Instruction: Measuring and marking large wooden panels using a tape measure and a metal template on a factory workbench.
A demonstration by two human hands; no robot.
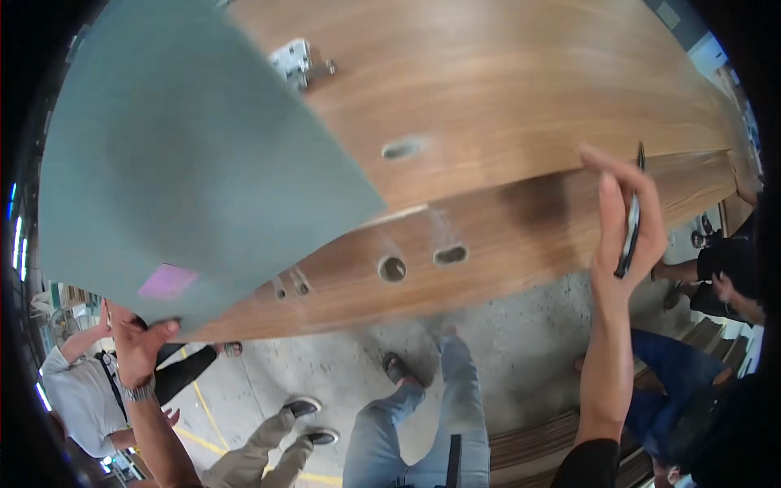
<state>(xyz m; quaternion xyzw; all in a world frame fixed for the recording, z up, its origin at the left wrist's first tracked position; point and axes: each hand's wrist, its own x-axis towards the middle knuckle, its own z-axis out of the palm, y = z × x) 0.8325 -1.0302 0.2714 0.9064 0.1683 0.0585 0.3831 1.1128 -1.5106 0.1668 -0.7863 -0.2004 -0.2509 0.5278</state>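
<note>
My left hand [140,346], with a metal watch on the wrist, grips the lower corner of a large grey-green sheet [203,154], thumb on the near side. A pink sticky note [167,281] is on the sheet close to that hand. At the right, my right hand [622,215] is raised in front of the wood-grain panels, fingers stretched upward, with a dark pen [630,224] tucked among them. The sheet hides the left part of an upper wood-grain panel [504,89]. A metal lock fitting [297,65] lies beside the sheet's edge.
Below the upper panel is another wood-grain panel [521,268] with a round hole [392,269], an oval slot [450,254] and smaller holes. One person [77,398] stands at the left, others at the right. Stacked boards [537,443] lie low at the right, on concrete floor [521,342].
</note>
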